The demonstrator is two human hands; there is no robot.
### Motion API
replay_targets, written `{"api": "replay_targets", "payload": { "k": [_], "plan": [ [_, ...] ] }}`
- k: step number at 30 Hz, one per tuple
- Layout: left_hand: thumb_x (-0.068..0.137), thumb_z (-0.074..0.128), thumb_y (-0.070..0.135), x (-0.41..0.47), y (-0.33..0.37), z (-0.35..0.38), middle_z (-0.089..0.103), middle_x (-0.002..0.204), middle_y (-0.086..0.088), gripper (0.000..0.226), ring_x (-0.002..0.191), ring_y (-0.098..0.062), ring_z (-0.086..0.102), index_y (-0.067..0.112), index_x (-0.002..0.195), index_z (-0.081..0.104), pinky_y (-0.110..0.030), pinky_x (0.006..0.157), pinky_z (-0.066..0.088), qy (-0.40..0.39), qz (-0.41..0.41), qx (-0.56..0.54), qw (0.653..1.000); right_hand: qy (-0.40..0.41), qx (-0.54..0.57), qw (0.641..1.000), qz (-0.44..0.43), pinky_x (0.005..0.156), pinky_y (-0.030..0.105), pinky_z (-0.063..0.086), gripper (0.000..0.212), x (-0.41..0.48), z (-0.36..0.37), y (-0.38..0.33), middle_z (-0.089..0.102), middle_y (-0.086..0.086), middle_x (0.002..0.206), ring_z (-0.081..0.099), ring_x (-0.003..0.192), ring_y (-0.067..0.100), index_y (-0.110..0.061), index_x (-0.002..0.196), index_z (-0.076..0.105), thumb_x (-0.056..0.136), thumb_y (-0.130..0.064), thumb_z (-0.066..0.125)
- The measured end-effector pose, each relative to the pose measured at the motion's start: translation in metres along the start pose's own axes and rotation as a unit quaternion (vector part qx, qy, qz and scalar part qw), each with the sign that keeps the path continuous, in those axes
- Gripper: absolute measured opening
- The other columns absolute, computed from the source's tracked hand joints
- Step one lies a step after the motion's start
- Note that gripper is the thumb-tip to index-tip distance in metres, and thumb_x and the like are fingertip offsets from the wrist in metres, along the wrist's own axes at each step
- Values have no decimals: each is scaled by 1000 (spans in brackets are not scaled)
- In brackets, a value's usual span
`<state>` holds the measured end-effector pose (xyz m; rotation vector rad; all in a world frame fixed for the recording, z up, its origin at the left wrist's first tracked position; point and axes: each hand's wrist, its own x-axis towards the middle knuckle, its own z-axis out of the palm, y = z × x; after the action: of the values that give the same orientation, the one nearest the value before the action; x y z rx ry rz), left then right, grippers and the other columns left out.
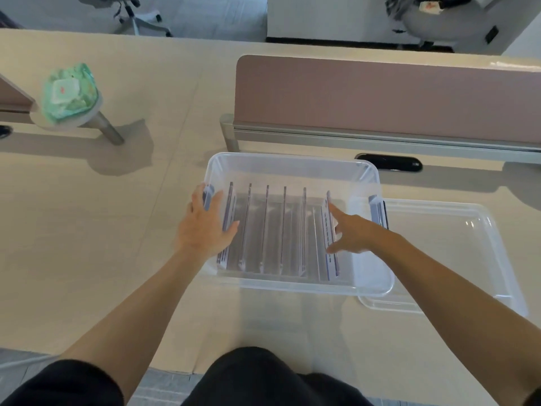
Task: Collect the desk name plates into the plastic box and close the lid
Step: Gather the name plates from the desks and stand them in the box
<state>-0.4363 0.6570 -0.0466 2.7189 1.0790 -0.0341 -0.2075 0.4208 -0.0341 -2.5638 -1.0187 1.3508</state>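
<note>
Name plates (275,230) are stood on edge in a row inside the plastic box (292,162) on the surface. Left hand (205,227) is laid with fingers spread on the left plates, right hand (351,232) likewise at the right, likely to square them. Lid (456,218) is left beside the box.

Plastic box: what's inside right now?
Plastic box holds a row of clear name plates standing on edge. Left hand and right hand cover the end plates.

This is an office: a long pale wooden surface (117,215), a pink divider screen (380,95), and a rolling chair's white wheeled base (140,22).
</note>
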Motion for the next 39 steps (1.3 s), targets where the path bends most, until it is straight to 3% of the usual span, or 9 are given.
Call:
{"api": "replay_targets", "payload": {
  "k": [5, 10, 29, 39],
  "plan": [
    [84, 60, 57, 0, 1, 1, 5, 159, -7, 72, 134, -32, 37, 27, 144, 34, -43, 83, 52, 0, -7, 14, 1000, -28, -70, 997, -27, 96, 41, 51, 140, 7, 3, 5, 57, 15, 139, 63, 111, 33, -27, 150, -31, 73, -42, 85],
    [83, 61, 56, 0, 2, 3, 6, 159, -7, 70, 134, -32, 37, 28, 143, 36, -44, 84, 53, 4, -13, 19, 1000, -50, -87, 994, -46, 100, 42, 48, 152, 12, 4, 6, 53, 14, 145, 60, 118, 34, -26, 145, -39, 66, -42, 90],
    [84, 61, 52, -1, 5, 1, 6, 159, -6, 68, 128, -31, 44, 25, 142, 36, -42, 79, 53, 1, -21, 24, 999, -57, -53, 995, -68, 113, 42, 32, 139, 7, -4, 0, 36, 0, 158, 40, 142, 31, -22, 149, -34, 76, -37, 84],
    [85, 60, 54, 0, 3, 2, 5, 159, -5, 67, 126, -30, 46, 26, 141, 36, -40, 79, 54, 5, -18, 35, 999, -59, -59, 994, -77, 112, 42, 35, 142, 8, -3, 3, 36, -3, 158, 44, 139, 30, -26, 148, -35, 74, -42, 85]
  ]
}}
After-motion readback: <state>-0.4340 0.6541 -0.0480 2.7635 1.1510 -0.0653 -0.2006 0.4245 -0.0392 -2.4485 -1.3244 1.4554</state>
